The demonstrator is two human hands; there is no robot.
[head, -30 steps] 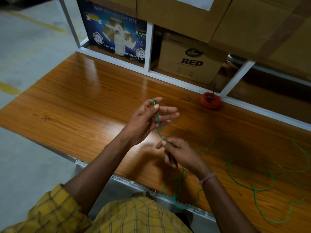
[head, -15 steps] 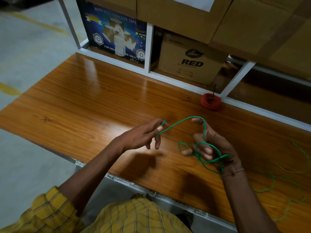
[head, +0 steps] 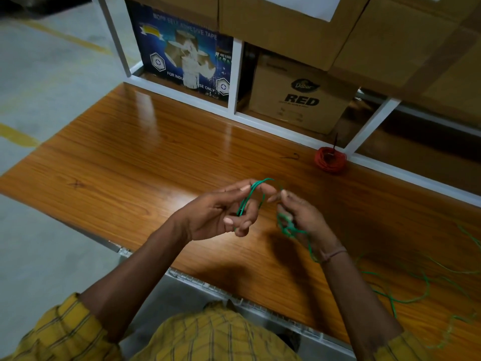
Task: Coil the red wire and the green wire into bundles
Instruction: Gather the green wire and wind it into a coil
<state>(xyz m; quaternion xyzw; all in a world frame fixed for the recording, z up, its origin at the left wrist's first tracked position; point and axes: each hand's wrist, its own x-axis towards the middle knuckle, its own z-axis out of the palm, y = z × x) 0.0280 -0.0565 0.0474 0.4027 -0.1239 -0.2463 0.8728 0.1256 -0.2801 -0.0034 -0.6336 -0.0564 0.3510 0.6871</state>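
The green wire (head: pixel 287 229) runs between both hands above the wooden table (head: pixel 145 157). My left hand (head: pixel 223 212) holds a small loop of it around its fingers, the loop arching over the fingertips. My right hand (head: pixel 302 217) pinches the wire beside that loop and has more turns tangled around its fingers. The rest of the green wire trails loose over the table at the lower right. The red wire (head: pixel 330 159) lies as a coiled bundle at the back of the table, against the white shelf frame.
A white metal shelf frame (head: pixel 235 74) stands behind the table with cardboard boxes (head: pixel 299 100) and a blue tape carton (head: pixel 182 56). A small dark hook-shaped piece (head: pixel 290 156) lies left of the red bundle. Grey floor lies to the left.
The hands have come together. The wide green loop that spanned them half a second ago is now a tight loop on my left fingers. My right hand has moved in towards the left.
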